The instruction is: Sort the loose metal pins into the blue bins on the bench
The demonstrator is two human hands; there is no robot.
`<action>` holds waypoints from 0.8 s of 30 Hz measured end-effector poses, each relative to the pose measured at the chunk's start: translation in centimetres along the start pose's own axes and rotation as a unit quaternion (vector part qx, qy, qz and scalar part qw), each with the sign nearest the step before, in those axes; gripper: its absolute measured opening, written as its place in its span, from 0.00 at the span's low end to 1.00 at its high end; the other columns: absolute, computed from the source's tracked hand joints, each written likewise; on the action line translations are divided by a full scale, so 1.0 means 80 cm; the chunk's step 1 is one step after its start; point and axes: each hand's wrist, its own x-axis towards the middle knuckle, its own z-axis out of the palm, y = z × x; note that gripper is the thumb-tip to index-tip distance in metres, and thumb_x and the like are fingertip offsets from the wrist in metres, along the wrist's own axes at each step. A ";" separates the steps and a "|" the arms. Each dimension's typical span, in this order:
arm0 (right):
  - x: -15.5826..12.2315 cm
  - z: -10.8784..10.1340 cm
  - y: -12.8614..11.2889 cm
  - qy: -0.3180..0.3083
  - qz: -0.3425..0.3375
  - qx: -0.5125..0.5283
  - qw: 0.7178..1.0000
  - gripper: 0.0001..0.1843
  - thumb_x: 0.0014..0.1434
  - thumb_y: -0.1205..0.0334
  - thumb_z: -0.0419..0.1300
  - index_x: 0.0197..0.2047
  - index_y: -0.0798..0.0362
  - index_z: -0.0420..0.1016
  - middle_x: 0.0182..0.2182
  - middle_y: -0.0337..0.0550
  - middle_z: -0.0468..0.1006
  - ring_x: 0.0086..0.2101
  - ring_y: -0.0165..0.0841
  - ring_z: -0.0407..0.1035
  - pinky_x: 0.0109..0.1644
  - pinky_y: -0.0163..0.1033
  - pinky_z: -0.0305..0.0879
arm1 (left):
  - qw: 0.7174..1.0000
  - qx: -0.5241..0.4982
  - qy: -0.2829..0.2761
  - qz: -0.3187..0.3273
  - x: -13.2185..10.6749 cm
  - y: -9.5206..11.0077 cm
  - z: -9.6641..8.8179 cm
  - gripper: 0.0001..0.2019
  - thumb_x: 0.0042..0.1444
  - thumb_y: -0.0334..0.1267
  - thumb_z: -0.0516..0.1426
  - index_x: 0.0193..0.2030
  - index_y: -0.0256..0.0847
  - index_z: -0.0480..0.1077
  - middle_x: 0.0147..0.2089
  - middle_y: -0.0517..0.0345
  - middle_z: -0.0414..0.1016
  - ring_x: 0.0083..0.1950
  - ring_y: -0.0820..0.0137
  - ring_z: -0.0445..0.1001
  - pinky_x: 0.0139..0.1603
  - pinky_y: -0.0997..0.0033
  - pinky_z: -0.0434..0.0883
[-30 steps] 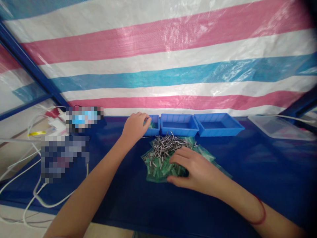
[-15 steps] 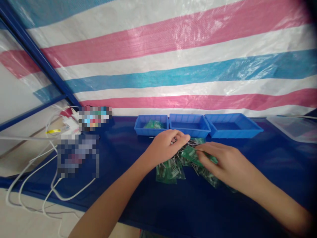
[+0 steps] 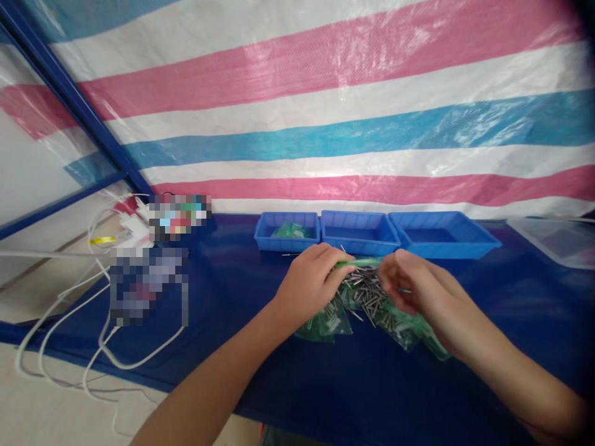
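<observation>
My left hand (image 3: pixel 313 279) pinches the edge of a small green plastic bag (image 3: pixel 360 263) between thumb and fingers, above a heap of thin metal pins (image 3: pixel 369 294). Just to the right, my right hand (image 3: pixel 418 285) has its fingers curled in; whatever they hold, if anything, is hidden. Under and around both hands lie several green-tinted clear bags (image 3: pixel 330 325), some with pins inside. Part of the heap is covered by my hands.
Behind the heap stand three blue bins: a left bin (image 3: pixel 263 243) with green bags inside, a middle bin (image 3: pixel 360 246) and a right bin (image 3: pixel 458 251). A clear plastic container (image 3: pixel 539 244) is at far right. White cables (image 3: pixel 123 368) and blurred-out items lie left.
My right hand has let go of the green bag on the heap and lifted, its fingers curling. A green bag's edge now shows in my left hand, and more loose pins are visible.
</observation>
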 end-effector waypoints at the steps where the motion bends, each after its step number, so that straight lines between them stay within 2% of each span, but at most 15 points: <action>1: 0.000 0.001 0.000 -0.044 0.055 0.033 0.997 0.23 0.59 0.38 0.51 0.30 0.51 0.67 0.23 0.38 0.67 0.18 0.26 0.56 0.17 0.33 0.49 | 0.999 0.036 -0.002 0.041 -0.001 0.001 0.000 0.09 0.63 0.37 0.52 0.43 0.39 0.72 0.41 0.52 0.76 0.43 0.67 0.72 0.47 0.66 0.68; 3: 0.001 0.005 0.000 -0.088 0.136 0.098 0.982 0.23 0.56 0.38 0.54 0.31 0.52 0.68 0.23 0.39 0.68 0.19 0.27 0.57 0.17 0.32 0.50 | 0.990 0.088 -0.014 0.106 -0.004 0.003 0.001 0.10 0.64 0.34 0.49 0.44 0.40 0.72 0.44 0.52 0.76 0.46 0.66 0.72 0.49 0.65 0.67; 4: 0.001 0.006 -0.001 -0.089 0.154 0.121 0.977 0.20 0.55 0.41 0.58 0.32 0.52 0.69 0.23 0.38 0.69 0.20 0.27 0.59 0.18 0.32 0.53 | 0.986 0.102 -0.022 0.128 -0.005 0.004 0.002 0.11 0.64 0.32 0.49 0.45 0.40 0.72 0.45 0.53 0.76 0.48 0.66 0.71 0.50 0.64 0.67; 6: 0.001 0.007 -0.003 -0.079 0.148 0.140 0.976 0.16 0.52 0.47 0.63 0.34 0.51 0.71 0.24 0.38 0.70 0.23 0.28 0.63 0.22 0.33 0.59 | 0.982 0.109 -0.032 0.149 -0.007 0.005 0.002 0.11 0.62 0.31 0.50 0.46 0.41 0.71 0.50 0.53 0.74 0.51 0.64 0.69 0.52 0.62 0.66; 9: 0.004 0.002 -0.003 -0.049 0.068 0.099 0.991 0.13 0.52 0.50 0.65 0.32 0.51 0.72 0.23 0.37 0.69 0.22 0.27 0.60 0.23 0.34 0.59 | 0.991 0.070 -0.019 0.114 -0.009 0.007 -0.002 0.16 0.56 0.33 0.54 0.53 0.42 0.68 0.57 0.50 0.68 0.56 0.61 0.66 0.56 0.58 0.65; 10: 0.004 0.000 -0.003 -0.023 0.026 0.067 0.997 0.13 0.53 0.50 0.64 0.31 0.50 0.71 0.22 0.36 0.67 0.21 0.27 0.59 0.23 0.34 0.58 | 0.996 0.042 -0.008 0.083 -0.009 0.008 -0.004 0.19 0.55 0.35 0.55 0.55 0.42 0.66 0.57 0.48 0.67 0.55 0.61 0.66 0.56 0.58 0.65; 12: 0.003 -0.004 -0.001 0.055 -0.074 -0.025 0.995 0.11 0.55 0.51 0.63 0.30 0.48 0.69 0.21 0.36 0.66 0.21 0.29 0.59 0.22 0.36 0.57 | 0.999 -0.031 0.001 -0.013 -0.008 0.009 -0.007 0.19 0.56 0.41 0.55 0.54 0.40 0.67 0.52 0.47 0.71 0.47 0.64 0.70 0.49 0.62 0.69; 14: -0.002 -0.007 0.000 0.130 -0.193 -0.144 0.962 0.06 0.57 0.55 0.62 0.32 0.46 0.70 0.24 0.38 0.70 0.24 0.33 0.64 0.27 0.39 0.61 | 0.983 -0.128 -0.032 -0.127 -0.006 0.010 -0.007 0.19 0.61 0.49 0.49 0.46 0.38 0.71 0.41 0.50 0.74 0.37 0.68 0.70 0.40 0.67 0.69; 15: -0.005 -0.007 0.001 0.147 -0.257 -0.202 0.933 0.03 0.58 0.57 0.61 0.35 0.45 0.70 0.27 0.40 0.73 0.28 0.35 0.67 0.31 0.42 0.64 | 0.964 -0.185 -0.064 -0.181 -0.004 0.010 -0.006 0.23 0.62 0.54 0.45 0.41 0.38 0.73 0.36 0.52 0.74 0.32 0.71 0.69 0.35 0.69 0.68; 16: -0.008 -0.007 0.002 0.144 -0.321 -0.255 0.901 0.03 0.58 0.61 0.60 0.38 0.45 0.71 0.31 0.41 0.75 0.31 0.37 0.70 0.35 0.44 0.65 | 0.938 -0.243 -0.102 -0.227 -0.002 0.010 -0.004 0.29 0.63 0.57 0.40 0.36 0.38 0.74 0.32 0.53 0.74 0.28 0.73 0.67 0.31 0.71 0.66; 18: -0.014 -0.005 0.002 0.099 -0.433 -0.334 0.831 0.11 0.57 0.67 0.59 0.44 0.44 0.72 0.38 0.43 0.77 0.39 0.41 0.71 0.43 0.48 0.66 | 0.882 -0.340 -0.150 -0.288 0.001 0.011 0.001 0.36 0.61 0.62 0.34 0.30 0.37 0.73 0.25 0.56 0.69 0.23 0.75 0.62 0.25 0.73 0.62; 19: -0.015 -0.004 0.003 0.073 -0.473 -0.363 0.800 0.15 0.57 0.70 0.59 0.46 0.44 0.72 0.40 0.44 0.77 0.41 0.41 0.70 0.45 0.49 0.66 | 0.863 -0.372 -0.152 -0.306 0.002 0.011 0.003 0.36 0.60 0.63 0.36 0.29 0.36 0.72 0.23 0.57 0.67 0.22 0.76 0.61 0.24 0.74 0.61; 21: -0.015 -0.001 0.002 0.051 -0.516 -0.409 0.751 0.20 0.56 0.73 0.60 0.49 0.44 0.72 0.43 0.44 0.77 0.44 0.42 0.69 0.47 0.50 0.66 | 0.847 -0.408 -0.130 -0.315 0.002 0.013 0.006 0.29 0.57 0.62 0.46 0.31 0.36 0.71 0.24 0.59 0.67 0.24 0.76 0.64 0.27 0.75 0.62; 24: -0.011 0.002 0.001 0.048 -0.522 -0.451 0.722 0.22 0.55 0.73 0.61 0.51 0.44 0.71 0.48 0.46 0.75 0.47 0.43 0.67 0.49 0.52 0.65 | 0.849 -0.440 -0.097 -0.277 0.002 0.012 0.003 0.18 0.53 0.52 0.59 0.38 0.37 0.72 0.34 0.56 0.73 0.35 0.73 0.71 0.36 0.74 0.67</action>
